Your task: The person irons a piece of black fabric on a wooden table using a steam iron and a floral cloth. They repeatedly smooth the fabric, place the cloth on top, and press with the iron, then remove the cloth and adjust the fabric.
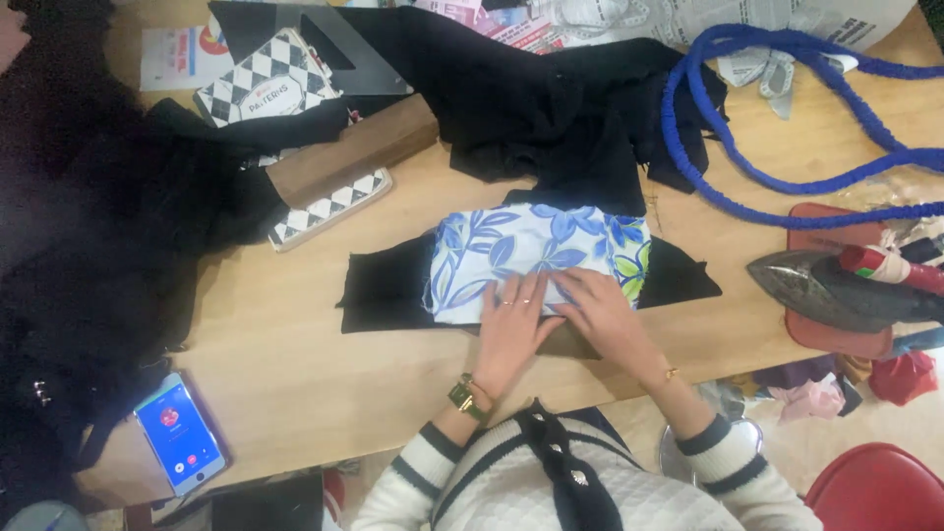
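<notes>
Fabric with a blue leaf print [536, 258], folded into a pad, lies at the middle of the wooden surface [295, 364] on top of a piece of black cloth [383, 290] that shows past it on both sides; both hands press along the pad's near edge. The left hand [513, 329] lies flat with fingers stretched out and together, holding nothing, a ring on one finger and a gold watch [464, 397] at the wrist; the right hand [602, 313] rests just beside it, touching it, fingers spread open on the print, gripping nothing. Pressing like this probably goes best with flat palms and even weight, smoothing from the fold outward so that the layers stay aligned and the black cloth underneath does not creep; bunched fingertips would likely drag the print into creases. An iron [836, 290] sits on a red mat [826, 228] to the right, well apart from the hands, its blue cord [787, 108] looping across the far side; more black cloth [551, 108] is heaped beyond the pad. A wooden block [354, 147] and a checkered booklet [265, 84] lie to the far left; a phone with a lit screen [179, 431] rests near the front left edge.
</notes>
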